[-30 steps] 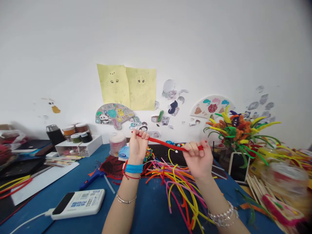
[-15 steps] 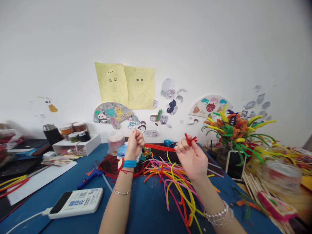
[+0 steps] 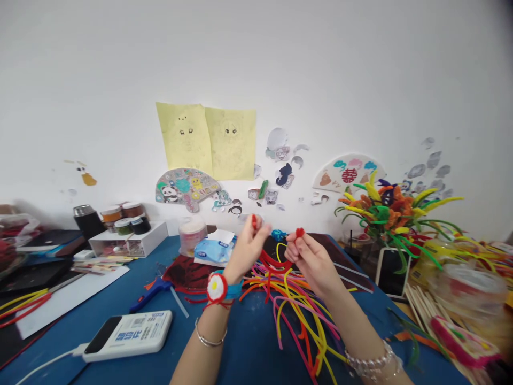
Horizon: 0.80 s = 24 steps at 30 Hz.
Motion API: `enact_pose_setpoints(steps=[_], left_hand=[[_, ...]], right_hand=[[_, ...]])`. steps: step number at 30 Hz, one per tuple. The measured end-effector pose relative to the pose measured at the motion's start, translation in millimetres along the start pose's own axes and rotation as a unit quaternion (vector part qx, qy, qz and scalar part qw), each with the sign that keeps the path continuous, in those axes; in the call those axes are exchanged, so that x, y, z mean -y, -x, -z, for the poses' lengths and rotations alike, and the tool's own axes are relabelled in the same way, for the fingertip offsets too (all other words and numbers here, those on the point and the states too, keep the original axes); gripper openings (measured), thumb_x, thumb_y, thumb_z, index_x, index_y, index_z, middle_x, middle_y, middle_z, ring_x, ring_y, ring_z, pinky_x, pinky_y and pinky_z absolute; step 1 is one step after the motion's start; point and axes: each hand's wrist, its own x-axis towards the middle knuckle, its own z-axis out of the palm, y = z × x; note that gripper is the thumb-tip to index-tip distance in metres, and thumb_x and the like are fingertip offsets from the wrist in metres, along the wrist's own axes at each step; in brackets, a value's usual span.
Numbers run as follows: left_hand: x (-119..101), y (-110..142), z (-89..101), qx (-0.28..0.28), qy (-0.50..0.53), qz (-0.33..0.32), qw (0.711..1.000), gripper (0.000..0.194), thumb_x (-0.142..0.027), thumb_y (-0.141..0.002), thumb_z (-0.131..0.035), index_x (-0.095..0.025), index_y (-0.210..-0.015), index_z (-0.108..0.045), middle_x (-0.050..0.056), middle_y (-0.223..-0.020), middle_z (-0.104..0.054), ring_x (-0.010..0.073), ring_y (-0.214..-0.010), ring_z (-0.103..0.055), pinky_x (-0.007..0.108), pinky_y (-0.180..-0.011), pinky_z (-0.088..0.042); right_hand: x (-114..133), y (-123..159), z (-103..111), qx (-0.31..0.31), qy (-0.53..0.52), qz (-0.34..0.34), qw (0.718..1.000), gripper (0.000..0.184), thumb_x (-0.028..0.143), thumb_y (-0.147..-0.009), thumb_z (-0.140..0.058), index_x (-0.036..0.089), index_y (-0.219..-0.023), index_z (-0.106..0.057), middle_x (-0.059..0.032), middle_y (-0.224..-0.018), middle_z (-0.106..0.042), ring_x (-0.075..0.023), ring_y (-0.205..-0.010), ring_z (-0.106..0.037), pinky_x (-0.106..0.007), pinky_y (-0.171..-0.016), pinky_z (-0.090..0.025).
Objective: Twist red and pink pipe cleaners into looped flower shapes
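Left hand (image 3: 247, 248) is held closed, with the tip of a red pipe cleaner (image 3: 254, 222) pinched upright between thumb and fingertips. Right hand (image 3: 312, 262) is also closed, with a red end (image 3: 300, 232) gripped at its fingertips. Whether both ends belong to one piece cannot be told; a red loop (image 3: 272, 262) is seen sagging in the gap below the hands. Ends appear to be held high so that the loop hangs clear of the pile. A white-and-red pompom wristband (image 3: 217, 287) is worn on the left wrist. A loose heap of multicoloured pipe cleaners (image 3: 290, 305) is spread under the hands on the blue worktop (image 3: 244, 342), reaching towards the near edge. Open room for the forearms is left between that heap and a white power bank (image 3: 128, 336), whose cable runs off the near left. A blue glue gun (image 3: 150, 291) is laid beyond it. Tissue packet (image 3: 212, 251) and a small blue object (image 3: 278, 234) are placed just past the hands. Right side is crowded by loose wooden sticks (image 3: 422, 310) and a pipe-cleaner bouquet (image 3: 385, 219) in a black vase (image 3: 390, 272). Jars (image 3: 130, 224) are kept on a white shelf unit (image 3: 128, 240) by the wall.
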Motion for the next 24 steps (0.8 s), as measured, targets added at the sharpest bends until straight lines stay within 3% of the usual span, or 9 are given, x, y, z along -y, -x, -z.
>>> enact_pose_setpoints(steps=[4, 7, 13, 17, 20, 24], left_hand=[[9.1, 16.5, -22.6, 0.146, -0.073, -0.006, 0.987, 0.023, -0.028, -0.074, -0.057, -0.019, -0.075, -0.036, -0.005, -0.065, -0.041, 0.0056, -0.047, -0.043, 0.019, -0.047, -0.034], [17.7, 19.7, -28.1, 0.175, -0.085, 0.008, 0.981, 0.023, -0.033, -0.077, -0.052, -0.021, -0.077, -0.033, -0.004, -0.066, -0.042, 0.0065, -0.043, -0.044, 0.020, -0.041, -0.031], [18.6, 23.0, -31.7, 0.111, -0.119, -0.042, 0.986, 0.020, -0.029, -0.075, -0.056, -0.020, -0.079, -0.039, -0.003, -0.066, -0.044, 0.0078, -0.052, -0.042, 0.020, -0.050, -0.034], [19.8, 29.0, -39.0, 0.044, -0.146, -0.099, 0.983, 0.015, -0.027, -0.074, -0.058, -0.019, -0.083, -0.047, 0.000, -0.071, -0.048, 0.0112, -0.064, -0.044, 0.022, -0.063, -0.035], [23.4, 32.0, -45.9, 0.023, -0.132, -0.101, 0.986, 0.024, -0.026, -0.076, -0.056, -0.020, -0.098, -0.050, 0.003, -0.078, -0.050, 0.0138, -0.071, -0.047, 0.024, -0.070, -0.035], [26.5, 31.7, -51.8, 0.002, -0.098, -0.096, 0.991, 0.034, -0.027, -0.077, -0.054, -0.021, -0.110, -0.048, 0.006, -0.092, -0.053, 0.0160, -0.082, -0.050, 0.027, -0.077, -0.037]], right_hand=[[-1.3, 2.4, -1.2, -0.007, 0.116, 0.008, 0.993, 0.021, 0.038, -0.080, -0.050, 0.019, -0.082, -0.058, 0.0027, -0.053, -0.045, -0.0097, -0.049, -0.040, -0.024, -0.049, -0.032], [1.6, 5.6, -1.1, -0.031, 0.162, 0.013, 0.986, 0.025, 0.039, -0.080, -0.049, 0.018, -0.088, -0.059, 0.0050, -0.044, -0.041, -0.0088, -0.041, -0.036, -0.023, -0.043, -0.030], [3.1, 10.8, -5.7, -0.099, 0.218, 0.038, 0.970, 0.021, 0.036, -0.078, -0.053, 0.016, -0.081, -0.061, 0.0027, -0.048, -0.048, -0.0094, -0.044, -0.041, -0.022, -0.043, -0.033], [-2.4, 12.4, -7.1, -0.152, 0.254, 0.074, 0.952, 0.018, 0.033, -0.078, -0.053, 0.018, -0.082, -0.060, -0.0039, -0.072, -0.062, -0.0158, -0.066, -0.057, -0.026, -0.059, -0.045], [-5.0, 14.0, -8.1, -0.186, 0.286, 0.105, 0.934, 0.016, 0.031, -0.079, -0.052, 0.019, -0.085, -0.060, -0.0059, -0.082, -0.065, -0.0185, -0.077, -0.059, -0.029, -0.071, -0.046], [-5.0, 15.5, -14.3, -0.181, 0.285, 0.134, 0.932, 0.018, 0.028, -0.081, -0.049, 0.018, -0.090, -0.061, -0.0060, -0.085, -0.064, -0.0179, -0.076, -0.059, -0.029, -0.070, -0.047]])
